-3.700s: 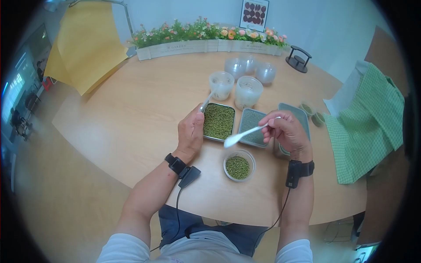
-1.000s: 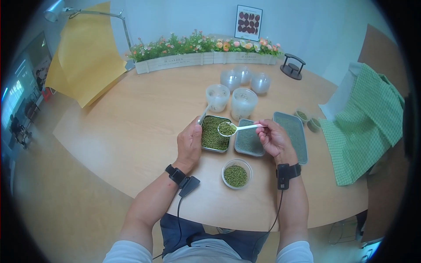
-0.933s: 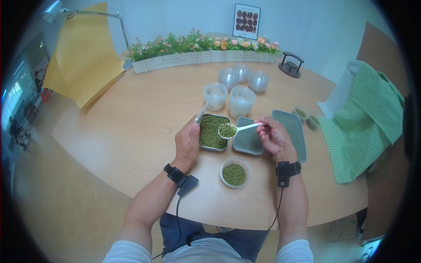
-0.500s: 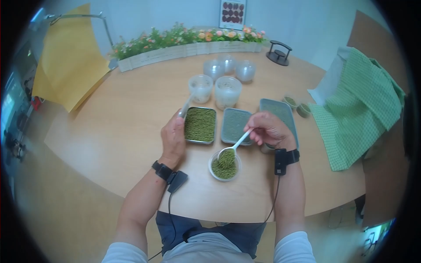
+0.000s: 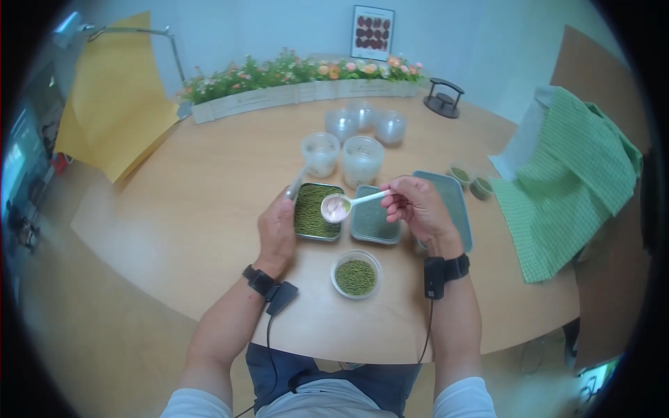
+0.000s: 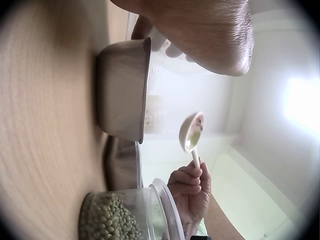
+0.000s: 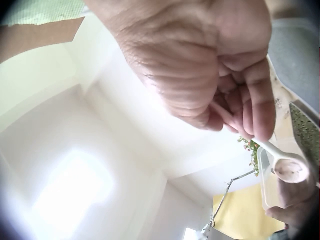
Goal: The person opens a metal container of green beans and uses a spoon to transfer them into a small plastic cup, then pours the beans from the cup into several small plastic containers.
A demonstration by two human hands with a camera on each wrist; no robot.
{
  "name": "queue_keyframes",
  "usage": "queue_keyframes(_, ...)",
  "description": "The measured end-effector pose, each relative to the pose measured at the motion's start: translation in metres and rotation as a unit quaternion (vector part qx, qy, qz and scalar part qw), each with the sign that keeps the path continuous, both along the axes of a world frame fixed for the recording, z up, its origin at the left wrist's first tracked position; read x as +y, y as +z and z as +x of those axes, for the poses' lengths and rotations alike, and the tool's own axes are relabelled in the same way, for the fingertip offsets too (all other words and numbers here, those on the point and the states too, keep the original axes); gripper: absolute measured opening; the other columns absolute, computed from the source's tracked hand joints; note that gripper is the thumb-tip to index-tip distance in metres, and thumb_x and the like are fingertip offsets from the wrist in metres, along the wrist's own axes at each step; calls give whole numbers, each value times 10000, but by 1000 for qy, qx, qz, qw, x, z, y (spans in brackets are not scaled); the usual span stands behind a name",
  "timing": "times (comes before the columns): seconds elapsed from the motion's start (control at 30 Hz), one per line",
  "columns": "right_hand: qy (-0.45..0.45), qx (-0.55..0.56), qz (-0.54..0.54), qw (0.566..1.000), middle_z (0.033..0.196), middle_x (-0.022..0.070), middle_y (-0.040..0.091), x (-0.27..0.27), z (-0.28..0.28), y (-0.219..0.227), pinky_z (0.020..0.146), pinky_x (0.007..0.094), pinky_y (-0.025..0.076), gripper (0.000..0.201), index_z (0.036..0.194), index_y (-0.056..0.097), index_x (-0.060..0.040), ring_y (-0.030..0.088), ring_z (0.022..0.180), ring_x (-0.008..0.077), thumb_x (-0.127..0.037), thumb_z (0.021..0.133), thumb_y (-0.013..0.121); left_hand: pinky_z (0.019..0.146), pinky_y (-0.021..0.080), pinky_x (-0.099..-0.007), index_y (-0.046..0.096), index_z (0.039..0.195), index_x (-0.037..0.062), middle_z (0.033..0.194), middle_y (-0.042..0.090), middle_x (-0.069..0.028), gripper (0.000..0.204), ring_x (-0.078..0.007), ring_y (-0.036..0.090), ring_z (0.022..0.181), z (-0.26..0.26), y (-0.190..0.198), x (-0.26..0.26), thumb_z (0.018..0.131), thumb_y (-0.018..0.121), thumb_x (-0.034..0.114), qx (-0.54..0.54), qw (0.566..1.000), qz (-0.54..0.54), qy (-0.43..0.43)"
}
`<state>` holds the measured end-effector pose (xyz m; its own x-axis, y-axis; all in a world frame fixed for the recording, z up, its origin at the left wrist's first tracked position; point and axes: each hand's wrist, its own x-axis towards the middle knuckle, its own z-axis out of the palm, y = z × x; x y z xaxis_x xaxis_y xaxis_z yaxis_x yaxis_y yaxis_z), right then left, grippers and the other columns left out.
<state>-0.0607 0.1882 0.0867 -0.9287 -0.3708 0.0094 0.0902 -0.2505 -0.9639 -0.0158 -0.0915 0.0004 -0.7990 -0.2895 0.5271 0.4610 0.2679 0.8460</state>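
My right hand (image 5: 421,212) pinches a white spoon (image 5: 336,208) by its handle, over the right part of a metal tin of green beans (image 5: 318,219). The spoon's bowl (image 7: 291,171) looks pale, with no heap of beans; a greenish patch shows in it (image 6: 194,136). At the tin's left side, my left hand (image 5: 277,233) holds a translucent, lid-like piece (image 5: 298,182) on edge. A round clear cup (image 5: 355,276) with green beans stands nearer my body, its side visible in the left wrist view (image 6: 112,220).
Right of the tin lie two lidded containers (image 5: 376,221) (image 5: 456,209). Behind stand cups (image 5: 320,155) (image 5: 362,160) and clear round containers (image 5: 390,128). Two small cups (image 5: 481,187) (image 5: 458,175) stand near a green checked cloth (image 5: 571,188). A flower planter (image 5: 300,92) lines the back.
The spoon carried beans from over the tin to the clear cup, then came back over the tin with its bowl largely emptied. My left hand keeps its place by the tin.
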Motion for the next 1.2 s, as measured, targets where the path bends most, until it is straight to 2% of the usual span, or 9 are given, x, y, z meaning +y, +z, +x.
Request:
queue_keyframes(0.03, 11, 1, -2, 1000, 799, 84, 709, -9, 0, -4, 578, 231, 594, 264, 1063, 691, 59, 675, 625, 110, -183, 992, 613, 881, 497, -329, 604, 1342, -27, 1047, 712, -158, 589, -195, 644, 974, 1, 2, 0, 1077, 404, 460, 1, 1000, -14, -2)
queue_keyframes(0.1, -69, 66, 52, 994, 827, 78, 706, -26, 4, -9, 613, 234, 591, 266, 1070, 697, 50, 666, 664, 94, -194, 1009, 609, 852, 501, -331, 610, 1339, -11, 1006, 709, -159, 584, -201, 644, 936, 1, 4, 0, 1076, 402, 468, 1, 1000, -27, 0)
queue_keyframes(0.17, -76, 88, 72, 991, 830, 70, 702, -36, 7, -15, 628, 235, 588, 264, 1072, 703, 45, 660, 677, 88, -194, 1014, 606, 809, 499, -333, 623, 1319, 12, 950, 690, -158, 579, -225, 639, 876, 4, 10, 1, 1073, 394, 483, 5, 999, -50, 3)
queue_keyframes(0.4, -140, 209, 183, 950, 825, 35, 689, -61, 19, -32, 639, 241, 575, 261, 1078, 720, 37, 646, 673, 84, -189, 1021, 603, 788, 502, -339, 628, 1290, 12, 930, 674, -170, 588, -244, 639, 848, 8, 18, 1, 1071, 385, 500, -17, 998, -57, 5)
queue_keyframes(0.53, -109, 216, 234, 942, 809, 45, 686, -61, 19, -33, 632, 236, 577, 256, 1076, 717, 41, 646, 667, 86, -180, 1017, 603, 776, 505, -349, 624, 1280, 6, 912, 664, -174, 587, -256, 635, 828, 4, 12, 1, 1071, 387, 501, 2, 998, -57, 9)
queue_keyframes(0.6, -45, 50, 156, 985, 797, 65, 684, -57, 13, -35, 614, 236, 584, 236, 1049, 709, 47, 651, 662, 97, -157, 1012, 598, 773, 504, -351, 623, 1277, 7, 905, 661, -172, 584, -259, 633, 822, 4, 12, 1, 1071, 388, 500, 11, 998, -53, 10)
queue_keyframes(0.7, -42, -24, 111, 993, 819, 77, 700, -53, 8, -37, 597, 223, 593, 209, 1023, 693, 34, 668, 670, 104, -126, 1020, 558, 762, 503, -354, 622, 1279, 15, 897, 655, -172, 578, -263, 630, 812, 5, 15, 2, 1070, 388, 501, 20, 998, -57, 8)
queue_keyframes(1.03, -46, -129, 4, 991, 814, 121, 721, -37, -7, -45, 611, 231, 621, 221, 1022, 669, 63, 705, 670, 135, -118, 1025, 543, 756, 501, -352, 623, 1273, 19, 904, 658, -175, 576, -267, 630, 808, 7, 17, 2, 1072, 383, 503, 10, 998, -63, 9)
queue_keyframes(1.2, -30, -178, -109, 978, 811, 176, 724, -28, -9, -43, 628, 226, 646, 240, 1025, 652, 122, 737, 686, 186, -93, 1025, 546, 767, 500, -343, 621, 1277, 15, 918, 662, -173, 584, -260, 628, 821, 8, 19, 2, 1072, 385, 508, 0, 998, -64, 6)
